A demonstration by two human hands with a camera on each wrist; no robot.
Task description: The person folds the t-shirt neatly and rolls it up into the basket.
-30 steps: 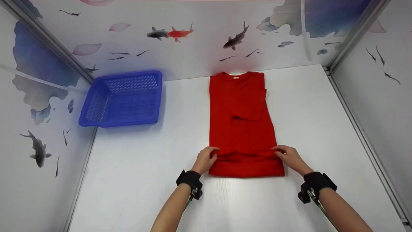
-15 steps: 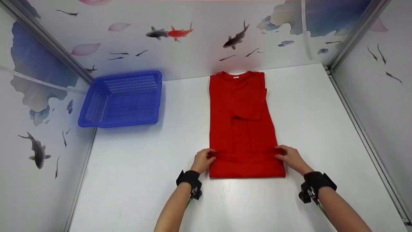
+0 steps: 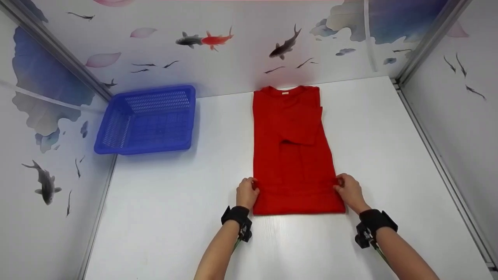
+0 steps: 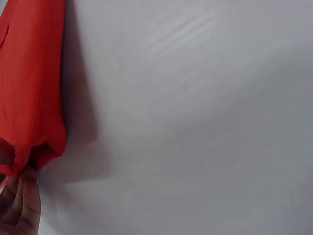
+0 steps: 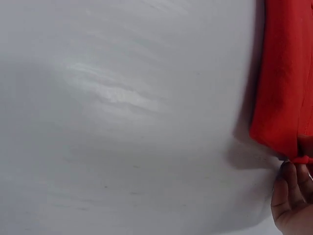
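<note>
A red T-shirt (image 3: 291,167) lies on the white table, its sides folded in, its collar with a small label at the far end and its near end folded over into a band. My left hand (image 3: 246,193) pinches the band's left edge; in the left wrist view its fingers (image 4: 27,200) bend up under the red cloth. At the opposite edge my right hand (image 3: 349,192) pinches the band's right side. The right wrist view shows that hand's fingers (image 5: 288,183) right at the cloth's corner, with a fold between thumb and fingers.
A blue plastic basket (image 3: 159,130) with slotted walls stands at the back left of the table (image 3: 171,217). Printed panels (image 3: 241,66) with fish enclose the back and both sides. Black straps with small cameras sit on both wrists.
The creased band at the shirt's near end has become flatter and smoother. Both hands have shifted slightly out to its side edges, and the forearms have drawn a little closer together.
</note>
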